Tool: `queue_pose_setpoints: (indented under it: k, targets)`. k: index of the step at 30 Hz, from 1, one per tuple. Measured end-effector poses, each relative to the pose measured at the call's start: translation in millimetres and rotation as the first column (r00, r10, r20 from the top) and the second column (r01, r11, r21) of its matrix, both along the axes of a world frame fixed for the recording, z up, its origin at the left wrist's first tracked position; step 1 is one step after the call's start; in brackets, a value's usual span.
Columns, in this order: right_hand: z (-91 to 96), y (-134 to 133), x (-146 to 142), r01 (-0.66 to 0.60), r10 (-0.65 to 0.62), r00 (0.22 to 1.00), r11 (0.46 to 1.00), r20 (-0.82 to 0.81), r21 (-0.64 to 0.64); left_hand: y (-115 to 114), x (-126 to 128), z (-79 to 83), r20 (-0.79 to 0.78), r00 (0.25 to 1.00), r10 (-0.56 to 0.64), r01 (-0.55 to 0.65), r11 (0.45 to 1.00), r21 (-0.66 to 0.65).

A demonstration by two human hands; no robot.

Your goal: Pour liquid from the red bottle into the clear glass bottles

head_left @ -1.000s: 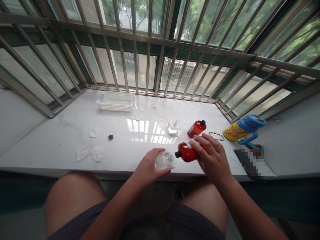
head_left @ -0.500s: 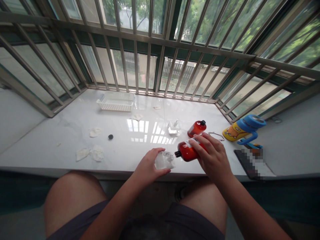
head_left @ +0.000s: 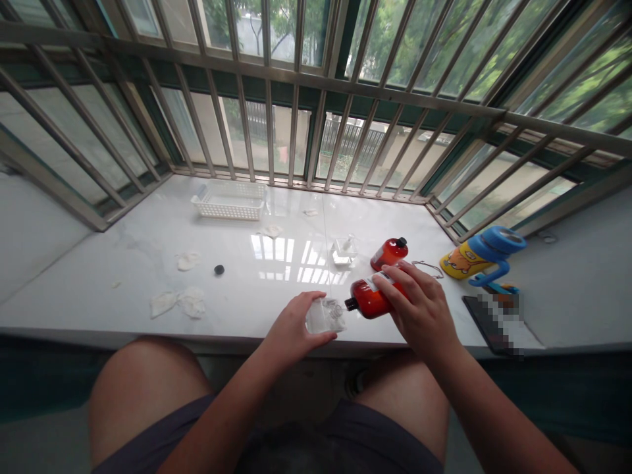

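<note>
Right hand grasps an orange-red bottle, long axis near horizontal, its black-tipped neck pointing left toward the left hand, which clasps a clear plastic container.

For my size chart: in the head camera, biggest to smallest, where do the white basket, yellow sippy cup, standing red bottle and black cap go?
1. White basket and yellow sippy cup: they look alike, so unranked
2. Standing red bottle
3. Black cap

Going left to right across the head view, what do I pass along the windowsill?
crumpled tissues, small black disc, left hand, clear plastic item, red bottle, right hand, yellow drink bottle with blue lid
</note>
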State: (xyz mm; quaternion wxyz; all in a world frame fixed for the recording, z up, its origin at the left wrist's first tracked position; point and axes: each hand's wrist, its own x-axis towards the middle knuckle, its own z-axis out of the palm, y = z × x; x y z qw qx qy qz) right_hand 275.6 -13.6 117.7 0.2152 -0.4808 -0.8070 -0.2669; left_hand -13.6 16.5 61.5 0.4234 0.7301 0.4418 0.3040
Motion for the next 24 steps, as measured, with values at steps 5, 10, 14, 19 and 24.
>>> queue_pose_setpoints:
  k: [5, 10, 14, 19, 24]
  targets:
    - [1.0, 0.5, -0.6, 0.0, 0.0, 1.0, 1.0, 0.006, -0.006, 0.1, -0.5, 0.0, 0.009, 1.0, -0.001, 0.001, 1.0, -0.002]
    - [1.4, 0.8, -0.5, 0.003, -0.003, 1.0, 1.0, 0.013, -0.01, 0.5, -0.8, -1.7, 0.012, 1.0, 0.004, -0.004, 1.0, -0.011]
    - [1.1, 1.3, -0.6, 0.0, 0.0, 1.0, 1.0, 0.012, -0.011, 1.1, -1.1, -3.2, 0.022, 1.0, 0.011, -0.011, 1.0, 0.001]
    - [1.1, 1.9, -1.0, 0.009, -0.009, 1.0, 1.0, 0.019, -0.013, 1.6, -1.0, -3.5, 0.016, 1.0, 0.013, -0.012, 1.0, -0.003]
    - [1.5, 2.6, -1.0, 0.007, -0.006, 1.0, 1.0, 0.023, -0.01, 1.8, -0.6, -5.5, 0.012, 1.0, 0.01, -0.01, 1.0, -0.005]
